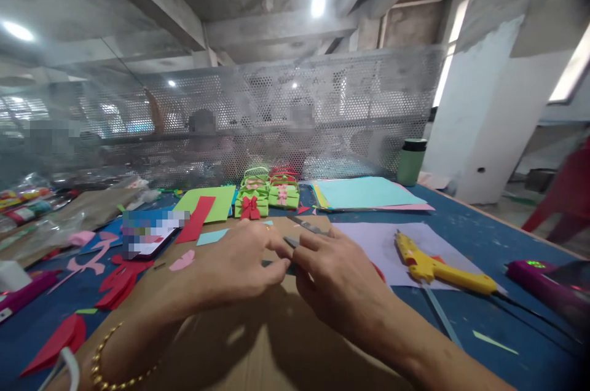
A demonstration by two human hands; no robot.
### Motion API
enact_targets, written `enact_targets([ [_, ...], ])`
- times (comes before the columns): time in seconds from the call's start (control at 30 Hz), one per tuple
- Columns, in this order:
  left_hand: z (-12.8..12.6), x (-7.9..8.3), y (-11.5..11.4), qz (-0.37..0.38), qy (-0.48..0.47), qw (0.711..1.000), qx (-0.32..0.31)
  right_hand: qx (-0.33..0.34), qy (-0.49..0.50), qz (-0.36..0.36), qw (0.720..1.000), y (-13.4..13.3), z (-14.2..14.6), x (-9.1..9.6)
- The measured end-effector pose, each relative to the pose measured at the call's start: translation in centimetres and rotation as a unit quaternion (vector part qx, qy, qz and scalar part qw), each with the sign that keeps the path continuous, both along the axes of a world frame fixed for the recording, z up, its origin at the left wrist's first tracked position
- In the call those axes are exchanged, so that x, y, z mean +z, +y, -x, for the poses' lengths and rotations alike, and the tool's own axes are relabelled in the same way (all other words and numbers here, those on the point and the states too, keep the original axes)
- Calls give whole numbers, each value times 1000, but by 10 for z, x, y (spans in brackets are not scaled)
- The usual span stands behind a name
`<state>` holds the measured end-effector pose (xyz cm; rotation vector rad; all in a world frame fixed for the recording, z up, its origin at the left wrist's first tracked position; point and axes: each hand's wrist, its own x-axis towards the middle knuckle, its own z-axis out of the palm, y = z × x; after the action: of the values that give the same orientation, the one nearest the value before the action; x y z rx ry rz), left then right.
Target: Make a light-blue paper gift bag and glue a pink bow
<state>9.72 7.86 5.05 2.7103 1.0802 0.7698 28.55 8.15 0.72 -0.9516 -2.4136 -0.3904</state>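
My left hand [239, 265] and my right hand [338, 280] meet over a brown cardboard sheet [239, 342]. Both pinch a small dark grey piece [291, 242] between their fingertips; I cannot make out what it is. A gold bead bracelet [108, 372] circles my left wrist. Just beyond the fingers lies a grey blade-like tool [308, 226]. Several small green paper baskets [265, 193] with red and pink bows stand behind the hands.
A yellow glue gun [437, 268] lies on lilac paper [382, 243] to the right, a purple one [548, 283] farther right. Stacked coloured sheets [364, 193], a green cup [411, 160], a phone [150, 234] and red and pink cut-outs [115, 280] lie around. Mesh screen [295, 102] behind.
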Motion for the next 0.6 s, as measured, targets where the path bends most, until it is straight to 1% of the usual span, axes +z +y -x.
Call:
enact_targets([
  [0.23,-6,2,9,-8,61,998,5,-7,7,29,1000,-4,-2,-3],
  [0.3,-8,3,8,-20,87,996,26,-8,1,23,1000,-3,-2,-5],
  [0.37,-13,4,6,-39,129,989,60,-8,-12,23,1000,-3,-1,-7],
  [0.43,-19,6,3,-60,179,978,89,-13,-20,35,999,-3,1,-7],
  [0.5,-26,10,1,-65,216,968,106,-16,-20,55,998,-2,2,-6],
  [0.53,-28,13,0,-60,223,967,111,-17,-20,63,998,-2,2,-5],
  [0.6,-29,19,-2,-37,206,972,106,-27,-23,65,997,-1,1,-3],
])
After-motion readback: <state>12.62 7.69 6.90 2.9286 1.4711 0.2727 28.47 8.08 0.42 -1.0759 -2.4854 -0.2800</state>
